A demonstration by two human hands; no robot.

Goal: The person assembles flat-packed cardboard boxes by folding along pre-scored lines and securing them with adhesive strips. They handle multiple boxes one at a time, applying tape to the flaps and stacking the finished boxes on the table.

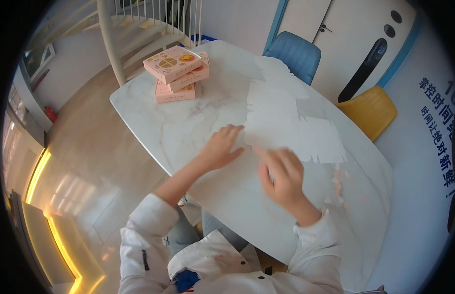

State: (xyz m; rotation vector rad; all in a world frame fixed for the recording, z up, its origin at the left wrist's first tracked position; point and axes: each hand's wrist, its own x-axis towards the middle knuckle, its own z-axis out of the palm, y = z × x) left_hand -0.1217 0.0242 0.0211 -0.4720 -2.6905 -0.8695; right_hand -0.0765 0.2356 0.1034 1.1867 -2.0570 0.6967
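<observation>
White flat sheets (281, 105) with scalloped, tab-like edges lie overlapping on the marble-patterned table (183, 132). At their near left edge is my left hand (222, 147), fingers stretched forward and thumb apart, with nothing seen in it. The fingertips reach the sheets' edge; whether they press on it I cannot tell. My right hand (285, 179) hovers by the near edge of the sheets, its index finger pointing toward my left hand. Motion smears its fingers, so whether it holds anything does not show.
Several pink printed boxes (173, 63) are stacked at the far left of the table. Small pink and white scraps (338, 183) lie at the right. A blue chair (295, 54) and a yellow chair (369, 112) stand along the far right side. Behind the boxes rises a white spiral staircase (110, 44).
</observation>
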